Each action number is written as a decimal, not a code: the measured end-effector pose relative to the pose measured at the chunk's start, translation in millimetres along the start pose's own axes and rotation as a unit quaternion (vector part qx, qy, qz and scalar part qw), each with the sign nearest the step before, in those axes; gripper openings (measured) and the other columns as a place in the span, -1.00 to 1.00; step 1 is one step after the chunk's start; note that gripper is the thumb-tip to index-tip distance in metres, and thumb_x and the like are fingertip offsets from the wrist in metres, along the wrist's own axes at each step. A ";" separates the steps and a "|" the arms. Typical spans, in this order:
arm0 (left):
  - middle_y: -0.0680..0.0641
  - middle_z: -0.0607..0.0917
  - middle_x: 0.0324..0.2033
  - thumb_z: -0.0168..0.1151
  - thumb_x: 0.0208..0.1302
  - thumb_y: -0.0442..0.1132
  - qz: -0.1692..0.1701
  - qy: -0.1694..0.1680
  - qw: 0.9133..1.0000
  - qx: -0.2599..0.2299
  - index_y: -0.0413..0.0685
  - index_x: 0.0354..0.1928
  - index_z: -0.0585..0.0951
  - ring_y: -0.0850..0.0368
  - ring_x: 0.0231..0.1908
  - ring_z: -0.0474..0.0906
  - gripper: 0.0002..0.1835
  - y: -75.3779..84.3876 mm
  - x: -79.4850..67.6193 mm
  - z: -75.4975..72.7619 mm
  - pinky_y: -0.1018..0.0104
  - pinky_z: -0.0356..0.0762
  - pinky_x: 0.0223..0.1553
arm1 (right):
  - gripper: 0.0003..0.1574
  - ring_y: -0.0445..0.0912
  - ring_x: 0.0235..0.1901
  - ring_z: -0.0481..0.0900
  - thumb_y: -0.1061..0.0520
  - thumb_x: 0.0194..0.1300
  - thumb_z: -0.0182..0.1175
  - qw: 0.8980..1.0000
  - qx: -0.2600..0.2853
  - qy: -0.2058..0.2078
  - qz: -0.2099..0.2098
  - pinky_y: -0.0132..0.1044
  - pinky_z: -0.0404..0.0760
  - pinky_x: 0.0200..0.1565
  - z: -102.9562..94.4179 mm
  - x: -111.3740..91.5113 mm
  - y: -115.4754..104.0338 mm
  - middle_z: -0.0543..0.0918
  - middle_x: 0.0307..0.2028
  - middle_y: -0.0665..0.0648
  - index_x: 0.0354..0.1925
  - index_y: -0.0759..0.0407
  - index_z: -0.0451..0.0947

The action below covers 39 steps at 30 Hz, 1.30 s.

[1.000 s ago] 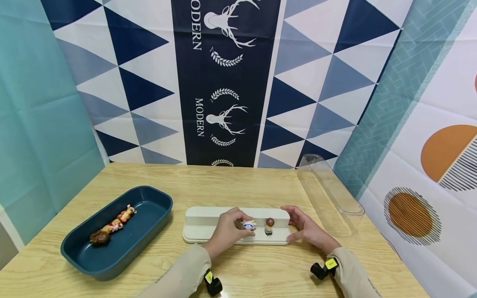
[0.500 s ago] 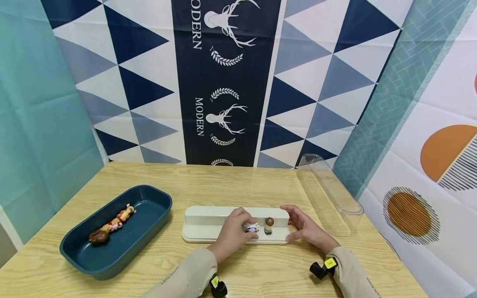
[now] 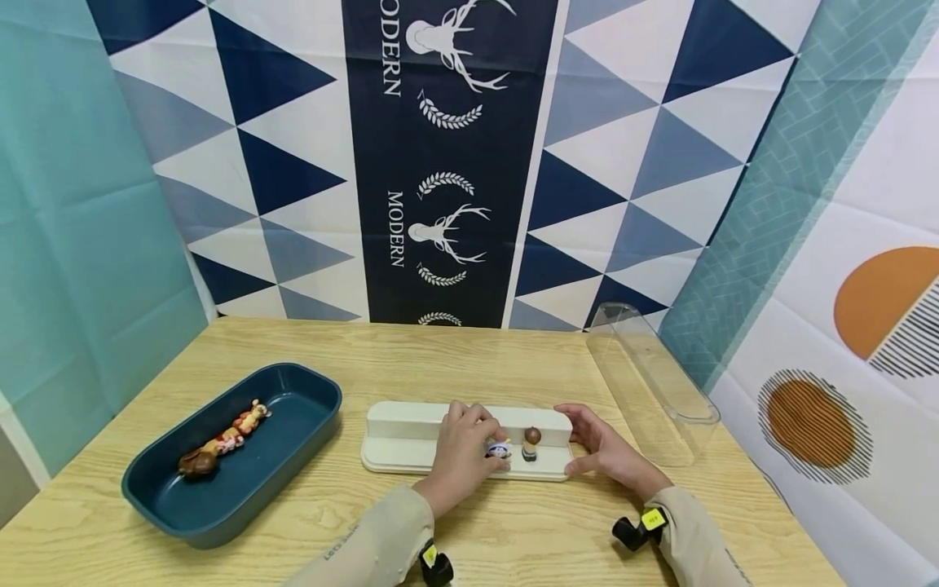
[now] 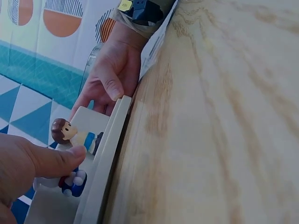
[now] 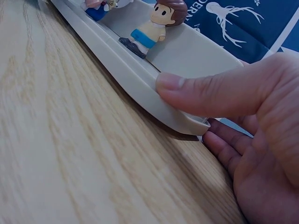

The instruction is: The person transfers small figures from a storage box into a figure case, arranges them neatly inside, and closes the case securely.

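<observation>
A cream-white stepped display base (image 3: 399,455) lies lengthwise on the wooden table. My left hand (image 3: 460,452) pinches a small white-and-blue figurine (image 4: 77,183) between thumb and fingers, low over the base's front ledge; the hand hides part of it. Just to its right stands a brown-haired figurine (image 5: 159,21) in a cream top with a blue band, upright on the ledge. At the base's right end, my right hand (image 3: 609,458) holds the corner, thumb on the front rim (image 5: 163,103) and fingers round the end and back.
A dark blue tray (image 3: 311,424) at the left holds several figurines (image 3: 229,440) lying in a row. A clear plastic cover (image 3: 649,391) lies at the back right, near the patterned wall cloth (image 3: 778,285). Wooden tabletop (image 3: 469,359) extends behind the base.
My left hand has shifted slightly right with the white-and-blue figurine, closer to the brown-haired one, and the figurine has turned from tilted to more upright. My right hand stays at the base's end.
</observation>
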<state>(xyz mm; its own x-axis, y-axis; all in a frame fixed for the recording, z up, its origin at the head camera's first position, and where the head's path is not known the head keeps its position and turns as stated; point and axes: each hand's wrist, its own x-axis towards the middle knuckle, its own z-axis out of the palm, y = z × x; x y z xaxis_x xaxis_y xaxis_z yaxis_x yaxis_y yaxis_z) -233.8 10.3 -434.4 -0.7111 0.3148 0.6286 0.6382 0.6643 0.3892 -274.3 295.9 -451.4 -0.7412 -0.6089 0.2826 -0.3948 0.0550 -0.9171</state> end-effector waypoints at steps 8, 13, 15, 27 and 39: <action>0.21 0.47 -0.40 0.64 -0.17 -0.09 -0.040 -0.020 0.999 -0.030 0.12 -0.34 0.67 0.20 -0.25 0.20 -0.67 -1.4 3.3 -1.1 0.08 0.09 -0.07 | 0.11 -0.25 0.14 0.48 0.49 0.00 0.41 1.000 -0.001 -0.002 -0.001 -0.44 0.45 0.13 -0.4 0.3 1.2 0.43 0.24 -0.13 0.39 0.55 -0.01; 0.21 0.49 -0.45 0.63 -0.17 -0.08 -0.043 -0.016 0.998 -0.043 0.13 -0.31 0.69 0.22 -0.27 0.19 -0.66 -4.1 4.2 -0.3 0.04 0.06 -0.05 | 0.09 -0.26 0.13 0.48 0.47 0.01 0.40 1.000 -0.011 -0.002 0.002 -0.46 0.43 0.13 -1.7 -0.2 -0.2 0.44 0.23 -0.18 0.39 0.52 0.02; 0.21 0.49 -0.45 0.63 -0.17 -0.08 -0.042 -0.015 0.998 -0.046 0.13 -0.31 0.70 0.22 -0.27 0.19 -0.66 -4.9 4.3 0.1 0.03 0.06 -0.05 | 0.09 -0.27 0.12 0.48 0.47 0.00 0.40 1.000 -0.013 -0.001 0.000 -0.46 0.43 0.13 -2.1 0.0 -0.5 0.44 0.24 -0.19 0.39 0.52 0.02; 0.20 0.48 -0.41 0.65 -0.14 -0.07 -0.050 -0.034 0.998 -0.025 0.16 -0.27 0.62 0.19 -0.24 0.20 -0.60 -6.5 3.2 -4.3 -0.02 0.08 -0.01 | 0.09 -0.26 0.12 0.49 0.47 0.01 0.41 1.000 -0.010 -0.001 0.004 -0.44 0.45 0.12 -0.6 0.2 1.0 0.44 0.24 -0.19 0.40 0.49 0.03; 0.19 0.47 -0.35 0.63 -0.16 0.02 -0.040 -0.047 0.998 0.010 0.19 -0.19 0.59 0.18 -0.21 0.21 -0.53 -7.3 3.4 -4.5 -0.01 0.10 -0.01 | 0.11 -0.27 0.14 0.47 0.46 0.01 0.42 1.000 -0.013 0.000 0.006 -0.45 0.45 0.12 1.1 -0.2 -1.9 0.44 0.24 -0.18 0.39 0.53 0.00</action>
<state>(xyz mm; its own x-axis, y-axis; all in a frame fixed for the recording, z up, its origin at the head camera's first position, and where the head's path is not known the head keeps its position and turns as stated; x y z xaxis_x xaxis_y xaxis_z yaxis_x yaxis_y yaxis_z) -239.6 3.5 -432.1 -0.7848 0.3225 0.5293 0.5731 0.7029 0.4214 -272.9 295.1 -450.0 -0.7458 -0.6079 0.2725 -0.4003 0.0820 -0.9127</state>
